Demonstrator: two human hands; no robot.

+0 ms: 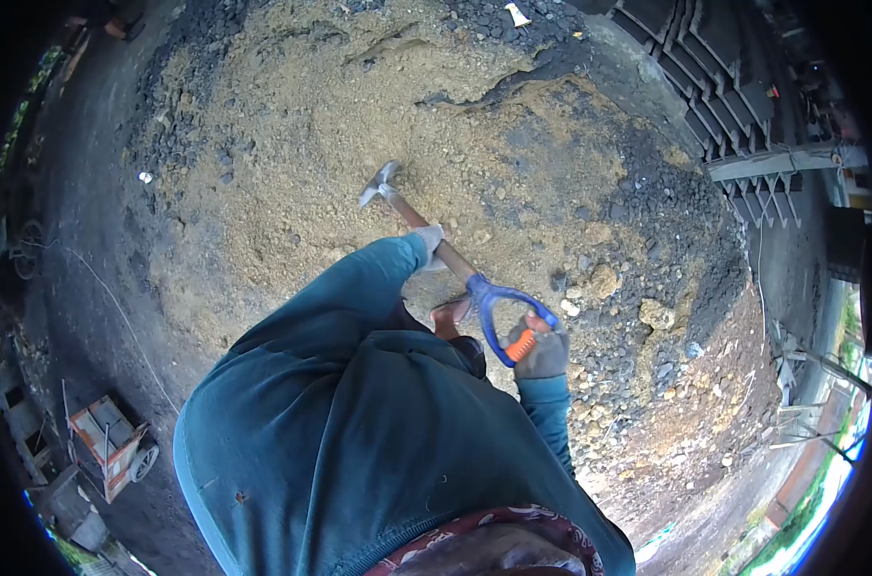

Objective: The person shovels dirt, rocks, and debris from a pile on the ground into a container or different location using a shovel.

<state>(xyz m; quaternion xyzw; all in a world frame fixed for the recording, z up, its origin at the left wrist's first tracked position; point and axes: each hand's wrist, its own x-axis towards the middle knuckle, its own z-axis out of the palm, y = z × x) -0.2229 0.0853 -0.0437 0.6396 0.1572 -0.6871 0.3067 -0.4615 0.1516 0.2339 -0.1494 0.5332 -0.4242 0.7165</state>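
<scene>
A shovel (412, 213) with a wooden shaft and a blue D-shaped handle (487, 298) slants across the middle of the head view. Its grey metal blade (380, 182) is at the surface of a heap of tan sand and gravel (359, 125). My left hand (430, 240), in a grey glove, is closed around the shaft partway down. At the top end, my gloved right hand (544, 351) grips the orange crosspiece (520, 346) of the handle. Below the shaft, part of my foot (450, 315) shows, the rest hidden by my clothing.
Dark stones and pale lumps (657, 315) lie along the heap's right side. Stacked grey corrugated sheets (714, 82) stand at upper right beside a beam (787, 163). A two-wheeled cart (109, 444) is at lower left, and a bicycle (28, 248) stands at far left.
</scene>
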